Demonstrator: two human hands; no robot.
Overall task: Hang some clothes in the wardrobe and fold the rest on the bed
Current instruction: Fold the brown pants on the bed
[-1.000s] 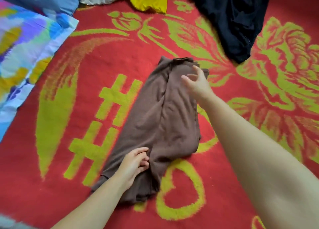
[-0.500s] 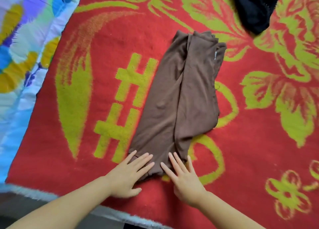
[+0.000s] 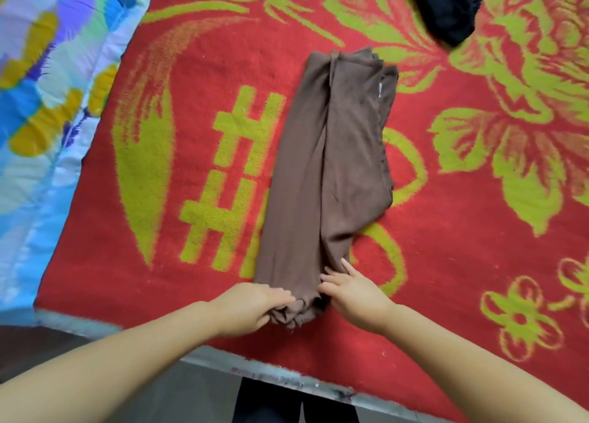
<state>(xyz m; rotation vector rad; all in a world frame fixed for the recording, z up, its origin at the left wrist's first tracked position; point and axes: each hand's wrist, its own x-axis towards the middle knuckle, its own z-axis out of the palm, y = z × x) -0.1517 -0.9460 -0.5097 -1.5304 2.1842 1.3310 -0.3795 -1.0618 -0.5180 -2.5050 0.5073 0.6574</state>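
A brown garment [image 3: 331, 174] lies folded into a long strip on the red and green bed blanket [image 3: 446, 263], running away from me. Its near end is bunched up. My left hand [image 3: 251, 304] grips that bunched near edge from the left, fingers curled into the cloth. My right hand [image 3: 353, 295] holds the same end from the right, with thumb and fingers around the hem.
A dark navy garment [image 3: 446, 5] lies at the far right of the blanket. A colourful patterned quilt [image 3: 41, 104] covers the left side. The bed's near edge [image 3: 287, 375] runs just below my forearms.
Both hands lay flat at the garment's near end half a second ago; now they grip it and the hem is bunched. A second ago the right hand was at the far end.
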